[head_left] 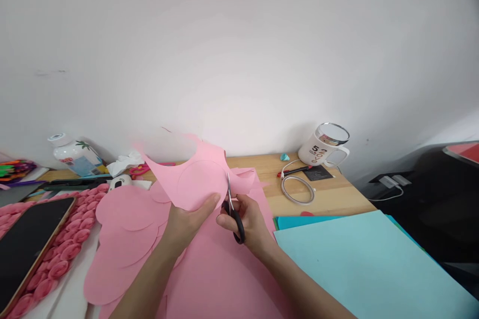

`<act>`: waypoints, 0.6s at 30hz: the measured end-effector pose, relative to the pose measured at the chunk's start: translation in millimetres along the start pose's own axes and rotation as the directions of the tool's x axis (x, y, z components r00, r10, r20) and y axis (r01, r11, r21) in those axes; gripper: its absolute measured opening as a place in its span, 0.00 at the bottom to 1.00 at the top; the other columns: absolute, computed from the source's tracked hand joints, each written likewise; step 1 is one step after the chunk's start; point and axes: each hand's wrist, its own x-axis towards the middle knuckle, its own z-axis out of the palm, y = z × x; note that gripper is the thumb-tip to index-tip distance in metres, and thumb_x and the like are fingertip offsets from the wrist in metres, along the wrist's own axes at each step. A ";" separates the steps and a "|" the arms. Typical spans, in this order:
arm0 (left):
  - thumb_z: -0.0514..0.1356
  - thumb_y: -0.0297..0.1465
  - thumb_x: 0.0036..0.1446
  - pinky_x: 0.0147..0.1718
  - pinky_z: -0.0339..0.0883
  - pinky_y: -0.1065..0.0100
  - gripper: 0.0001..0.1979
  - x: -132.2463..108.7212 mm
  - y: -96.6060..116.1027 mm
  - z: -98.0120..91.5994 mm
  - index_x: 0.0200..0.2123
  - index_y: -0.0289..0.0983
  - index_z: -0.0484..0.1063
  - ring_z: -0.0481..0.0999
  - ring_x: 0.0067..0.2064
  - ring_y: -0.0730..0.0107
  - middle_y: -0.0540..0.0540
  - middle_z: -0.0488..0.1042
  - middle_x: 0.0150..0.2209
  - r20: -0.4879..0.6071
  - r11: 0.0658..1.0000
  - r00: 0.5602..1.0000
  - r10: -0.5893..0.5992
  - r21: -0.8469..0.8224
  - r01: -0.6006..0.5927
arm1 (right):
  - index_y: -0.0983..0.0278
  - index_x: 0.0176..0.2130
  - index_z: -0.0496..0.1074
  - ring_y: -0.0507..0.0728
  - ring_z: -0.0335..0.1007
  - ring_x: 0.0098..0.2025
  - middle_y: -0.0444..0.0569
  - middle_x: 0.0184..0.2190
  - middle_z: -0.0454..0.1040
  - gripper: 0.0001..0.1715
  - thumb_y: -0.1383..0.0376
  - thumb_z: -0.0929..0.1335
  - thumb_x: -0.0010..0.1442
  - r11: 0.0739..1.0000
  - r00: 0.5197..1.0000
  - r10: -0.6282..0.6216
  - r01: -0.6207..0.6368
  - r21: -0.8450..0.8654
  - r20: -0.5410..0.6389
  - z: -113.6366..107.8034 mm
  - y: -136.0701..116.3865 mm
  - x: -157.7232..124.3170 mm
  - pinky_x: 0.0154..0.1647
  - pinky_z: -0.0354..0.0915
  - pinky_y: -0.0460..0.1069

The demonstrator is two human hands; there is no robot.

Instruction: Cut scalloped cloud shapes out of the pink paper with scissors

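Observation:
My left hand (187, 224) grips the lower edge of a pink paper sheet (200, 184), thumb on top. A circle is outlined on this sheet, and curved pieces are cut out of its upper side. My right hand (249, 222) is closed round the black handles of a pair of scissors (235, 212). The blades point up and stand against the right side of the outlined circle, with paper on both sides of them. Below my hands lies a larger pink sheet (224, 269). Cut pink paper circles (129, 239) overlap in a pile to the left.
Light blue paper (359, 264) covers the right front of the wooden desk (279, 199). Behind it are a white mug (324, 144) and a coiled cable (298, 190). On the left are a phone (33, 239), pink rosettes (69, 249) and a white-capped bottle (77, 154).

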 end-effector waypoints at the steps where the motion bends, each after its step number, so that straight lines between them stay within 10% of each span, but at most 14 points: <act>1: 0.65 0.39 0.40 0.42 0.70 0.58 0.21 0.7 -0.9 -0.6 0.40 0.35 0.73 0.75 0.44 0.53 0.41 0.78 0.39 0.007 1.000 1.000 0.011 -0.002 -0.011 | 0.63 0.32 0.63 0.49 0.51 0.20 0.38 0.18 0.61 0.27 0.56 0.76 0.37 1.000 1.000 0.003 -0.003 0.006 -0.004 0.0 0.5 0.2 0.20 0.50 0.45; 18: 0.64 0.35 0.43 0.39 0.71 0.61 0.23 6.9 -4.0 -4.1 0.45 0.35 0.69 0.76 0.42 0.57 0.42 0.78 0.38 0.015 0.992 0.992 0.122 0.012 -0.122 | 0.64 0.30 0.64 0.48 0.55 0.18 0.37 0.16 0.63 0.21 0.62 0.75 0.38 0.997 0.996 0.081 -0.080 0.021 -0.042 2.2 -1.8 -0.6 0.18 0.53 0.43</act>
